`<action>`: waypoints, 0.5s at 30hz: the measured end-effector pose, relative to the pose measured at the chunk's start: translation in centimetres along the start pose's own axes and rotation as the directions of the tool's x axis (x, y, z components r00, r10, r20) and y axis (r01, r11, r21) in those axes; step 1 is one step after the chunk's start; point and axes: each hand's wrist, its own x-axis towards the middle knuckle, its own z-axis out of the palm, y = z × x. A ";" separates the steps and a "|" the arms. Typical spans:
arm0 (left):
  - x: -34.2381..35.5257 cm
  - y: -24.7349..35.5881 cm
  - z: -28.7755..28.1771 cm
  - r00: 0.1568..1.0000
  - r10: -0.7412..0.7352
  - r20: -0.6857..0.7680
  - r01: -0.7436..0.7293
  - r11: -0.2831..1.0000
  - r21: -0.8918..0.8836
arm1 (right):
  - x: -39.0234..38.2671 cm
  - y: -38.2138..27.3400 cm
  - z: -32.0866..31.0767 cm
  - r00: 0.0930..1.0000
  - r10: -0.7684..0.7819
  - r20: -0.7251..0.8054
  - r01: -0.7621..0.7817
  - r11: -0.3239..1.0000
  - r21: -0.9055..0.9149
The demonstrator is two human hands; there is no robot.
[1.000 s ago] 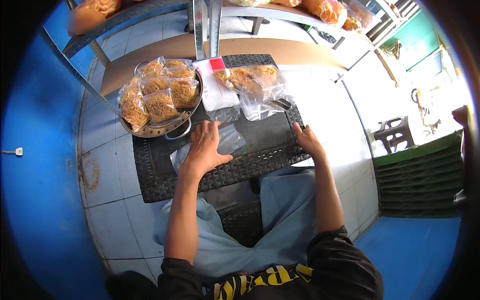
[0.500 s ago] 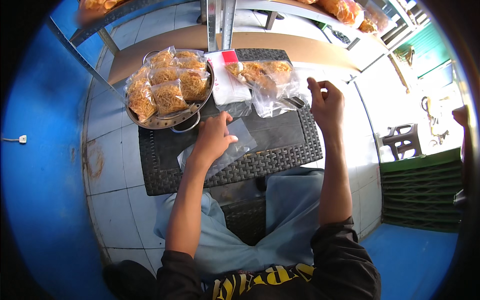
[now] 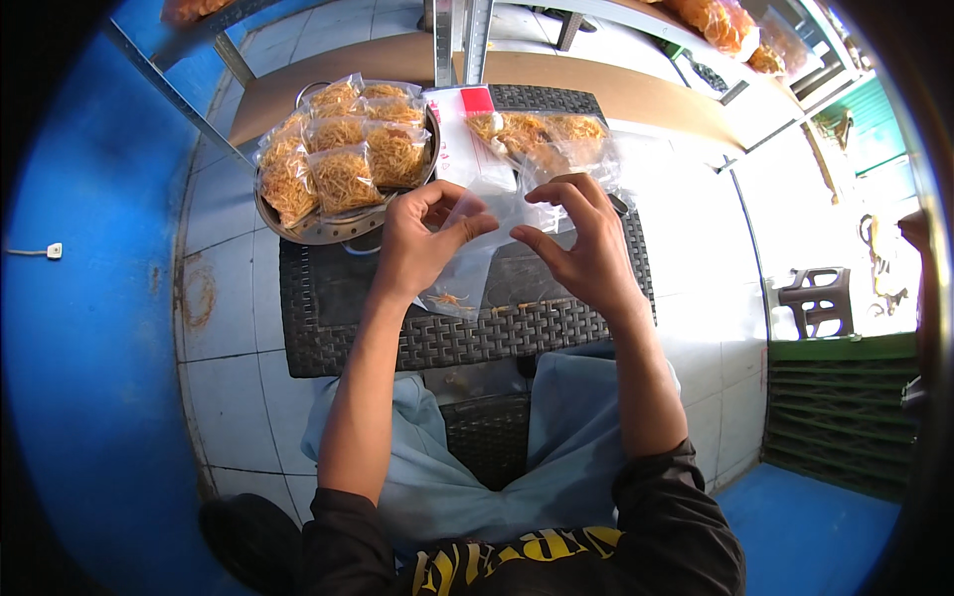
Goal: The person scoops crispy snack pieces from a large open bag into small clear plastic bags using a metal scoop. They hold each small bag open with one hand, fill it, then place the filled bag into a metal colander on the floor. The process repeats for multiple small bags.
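My left hand [image 3: 427, 235] holds a clear plastic bag [image 3: 462, 280] over the black woven table [image 3: 338, 348]; a few golden shreds show at the bag's bottom. My right hand [image 3: 578, 238] is just right of it, fingers curved and apart, thumb reaching toward the bag. A round perforated steel tray [image 3: 326, 231] at the left carries several sealed bags of shredded snack [image 3: 341, 177]. Behind my hands lie a stack of white and red packaging [image 3: 461, 119] and a larger bag of snack [image 3: 547, 134], partly under crumpled clear plastic.
Metal shelving [image 3: 475, 45] with wooden boards and bagged snacks [image 3: 715, 25] stands behind the table. A blue wall [image 3: 89, 328] is at the left. At the right are a dark plastic stool [image 3: 815, 298] and a green slatted grille [image 3: 825, 407].
My left hand has moved up, lifting the bag off the tabletop. My right hand rose from the table's right edge, then came leftward and down beside the bag, opening its fingers.
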 end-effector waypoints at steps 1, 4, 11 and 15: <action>0.1 0.1 0.1 1.000 -0.002 -0.010 0.002 1.000 0.017 | 0.0 0.0 -0.1 0.995 -0.079 -0.066 0.070 0.990 -0.126; 0.1 0.5 0.2 0.999 0.042 -0.031 -0.041 0.998 0.038 | 0.0 -0.3 -0.3 0.998 -0.044 -0.054 0.048 0.996 0.074; 0.1 1.2 0.2 0.989 0.144 -0.036 -0.142 0.989 0.042 | 0.2 -1.3 -0.9 0.959 -0.224 -0.175 0.191 0.963 -0.190; 0.1 1.6 -0.2 0.986 0.164 -0.035 -0.161 0.985 0.059 | 0.2 -2.3 -1.1 0.966 -0.205 -0.158 0.164 0.957 -0.239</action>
